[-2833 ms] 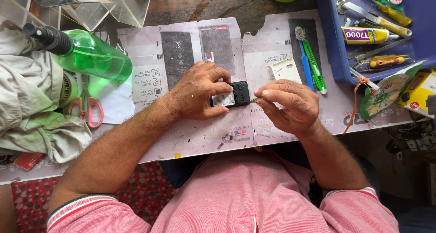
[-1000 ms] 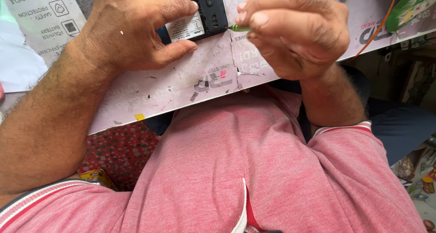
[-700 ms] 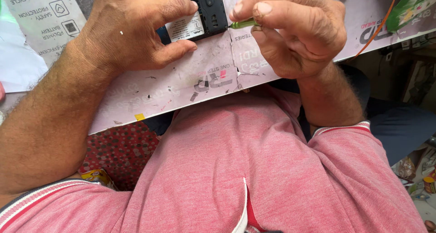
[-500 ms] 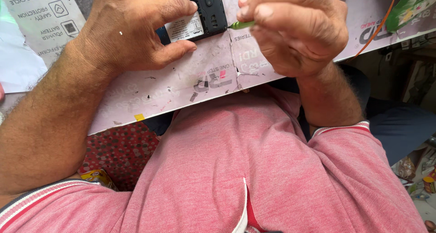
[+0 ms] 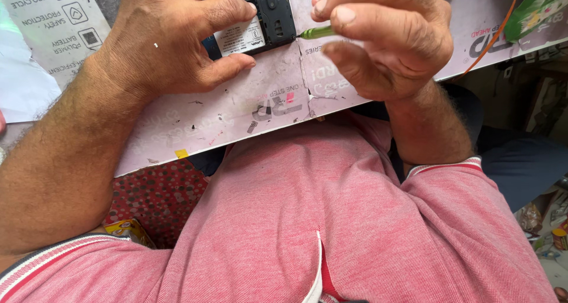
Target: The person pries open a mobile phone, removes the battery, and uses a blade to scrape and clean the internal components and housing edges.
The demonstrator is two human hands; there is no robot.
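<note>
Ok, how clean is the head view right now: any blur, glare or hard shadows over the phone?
Head view: sharp and evenly lit, no glare; soft shadow under the left hand; the small black phone is cropped at the top edge; the green tool is mostly hidden in the right hand.

A pale pink printed cardboard sheet [image 5: 236, 111] covers my desk, creased and speckled with small scraps. A thin orange cord [image 5: 494, 40] runs across its right part beside a green plastic packet [image 5: 541, 7]. Below the desk edge lie a red dotted cloth [image 5: 157, 199] and my pink-red polo shirt [image 5: 331, 220].
</note>
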